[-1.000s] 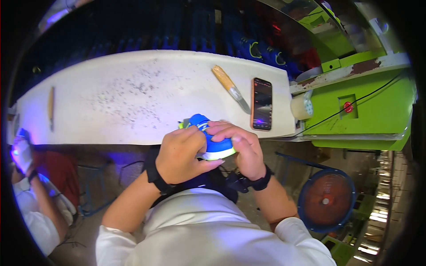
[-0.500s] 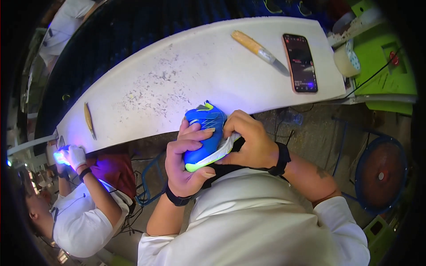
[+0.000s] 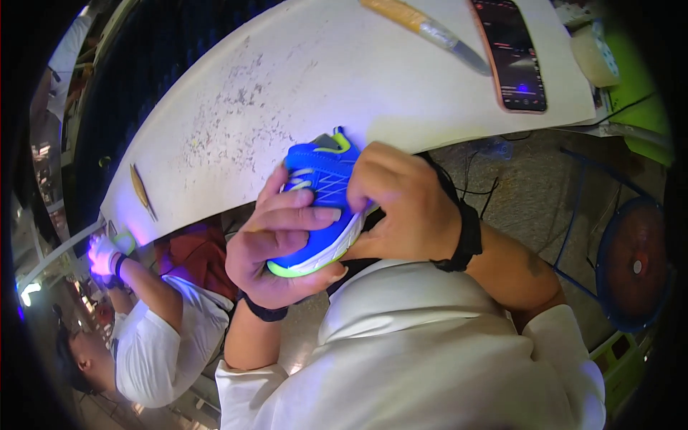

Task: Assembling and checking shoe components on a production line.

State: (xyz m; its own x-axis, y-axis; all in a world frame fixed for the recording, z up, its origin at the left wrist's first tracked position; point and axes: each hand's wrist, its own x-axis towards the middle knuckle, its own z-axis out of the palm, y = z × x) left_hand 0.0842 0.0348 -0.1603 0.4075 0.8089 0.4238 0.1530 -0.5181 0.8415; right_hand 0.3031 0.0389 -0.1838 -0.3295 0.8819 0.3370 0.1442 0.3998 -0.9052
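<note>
A small blue shoe (image 3: 331, 169) with white laces, a yellow-green collar lining and a white sole (image 3: 326, 252) edged in yellow-green is held up in front of my body. My left hand (image 3: 269, 247) wraps around its toe end from the left, fingers over the upper and thumb under the sole. On the other side, my right hand (image 3: 408, 204) is closed at the sole's edge near the heel, its fingers gripping the shoe there. The heel side is partly hidden behind that hand.
A white worktable (image 3: 337, 79) with dark specks curves ahead of me. On it lie a brush-like tool with a yellow handle (image 3: 401, 14), a phone (image 3: 510, 61), a tape roll (image 3: 595, 54) and a thin pointed tool (image 3: 140, 188). A co-worker's gloved hand (image 3: 104, 254) is at left, a round fan (image 3: 634, 265) at right.
The view has shifted, so the table and its tools sit higher in the picture. Both hands still hold the shoe, and my right hand now covers more of the white sole side.
</note>
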